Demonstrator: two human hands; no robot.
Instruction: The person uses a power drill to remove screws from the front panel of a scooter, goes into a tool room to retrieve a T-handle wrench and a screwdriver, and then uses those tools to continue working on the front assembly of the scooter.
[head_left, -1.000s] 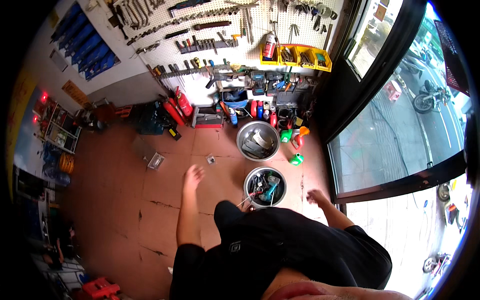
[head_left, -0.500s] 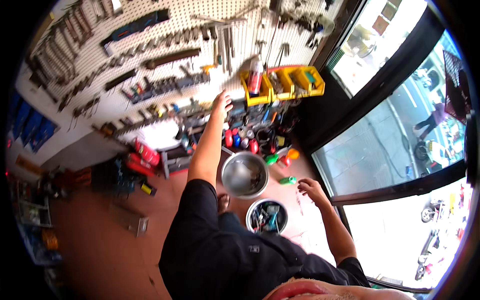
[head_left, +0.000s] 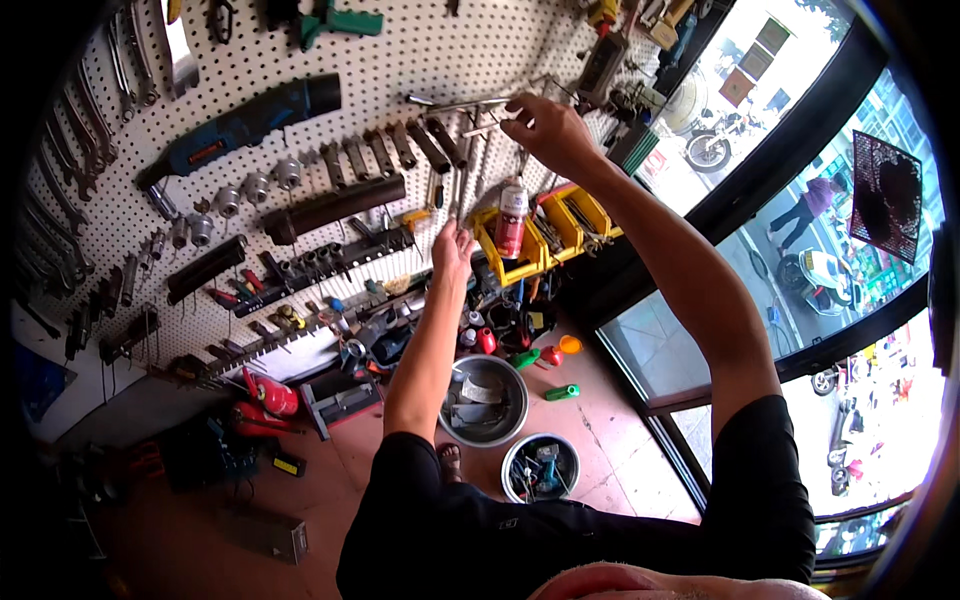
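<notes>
Metal T-handle tool (head_left: 470,104) at the pegboard (head_left: 470,62), its crossbar beside the right hand (head_left: 552,132).
Pegboard spreads above; sockets (head_left: 428,147) crowd its left, yellow bins (head_left: 518,270) its lower right. It looks slim, shiny. Right fingers curl loosely, left hand (head_left: 452,256) half-bends below; whether either grips, I cannot tell.

The bare right hand (head_left: 553,135) hid 1 end of a long silver metal rod (head_left: 470,104), its grip unclear. The upper edge cut off an angular green tool (head_left: 345,22). Dark items (head_left: 525,470) in the smaller round grey metal basin (head_left: 505,468) were too small to tell.
</notes>
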